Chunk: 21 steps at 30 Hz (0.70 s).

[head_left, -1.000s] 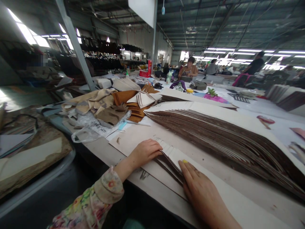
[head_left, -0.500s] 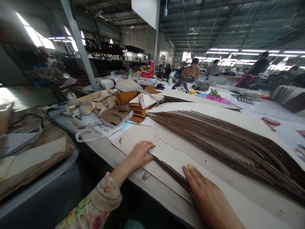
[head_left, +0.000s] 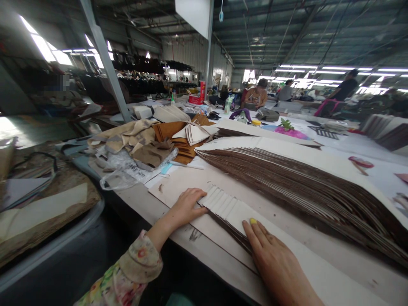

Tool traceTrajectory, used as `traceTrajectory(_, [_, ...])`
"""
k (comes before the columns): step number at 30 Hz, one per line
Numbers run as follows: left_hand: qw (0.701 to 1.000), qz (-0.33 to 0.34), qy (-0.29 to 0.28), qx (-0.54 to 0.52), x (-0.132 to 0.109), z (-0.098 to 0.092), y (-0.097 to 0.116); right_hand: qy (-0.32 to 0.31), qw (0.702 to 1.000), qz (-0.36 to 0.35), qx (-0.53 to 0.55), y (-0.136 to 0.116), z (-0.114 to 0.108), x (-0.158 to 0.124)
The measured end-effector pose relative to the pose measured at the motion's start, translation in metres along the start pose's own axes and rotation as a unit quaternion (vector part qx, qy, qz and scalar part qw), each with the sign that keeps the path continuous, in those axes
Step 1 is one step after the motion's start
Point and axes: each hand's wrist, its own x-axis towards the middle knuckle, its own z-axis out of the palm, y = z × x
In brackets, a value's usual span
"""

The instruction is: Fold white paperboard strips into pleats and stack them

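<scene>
Strip stack: white-topped, dark brown at the edges (head_left: 258, 212); laid slantwise on a pale board (head_left: 177, 182) at the near side of the table, under both hands.
Left hand: at the stack's left end (head_left: 186, 204); thumb and forefinger parted along its edge. Whether they pinch it, I cannot tell from here.
Right hand: laid over the stack (head_left: 274, 255), fingers stretched out, not clenched; thumb hidden, so any grip is unclear.
Ridges: several, crosswise, between the hands (head_left: 223, 199).
Progress: partway, I would judge; the left end is ridged, the stretch by the right fingertips smooth. Count of finished strips: not tellable.
Large stack: similar strips, just beyond (head_left: 287, 178); neither hand on it.
Beyond left hand: clear plastic bag (head_left: 123, 172), rust-brown pieces (head_left: 185, 151).
</scene>
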Motion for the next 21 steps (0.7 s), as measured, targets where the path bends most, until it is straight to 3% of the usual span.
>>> traceTrajectory(11, [0.996,-0.002,-0.042,-0.082,0.001,-0.014,-0.005,-0.008,1.000,0.009,0.009,0.000,0.006,-0.004])
traceTrajectory(21, [0.997,0.012,-0.011,-0.075,0.008,-0.010,0.000,0.007,1.000,0.005,0.024,0.000,0.004,-0.001])
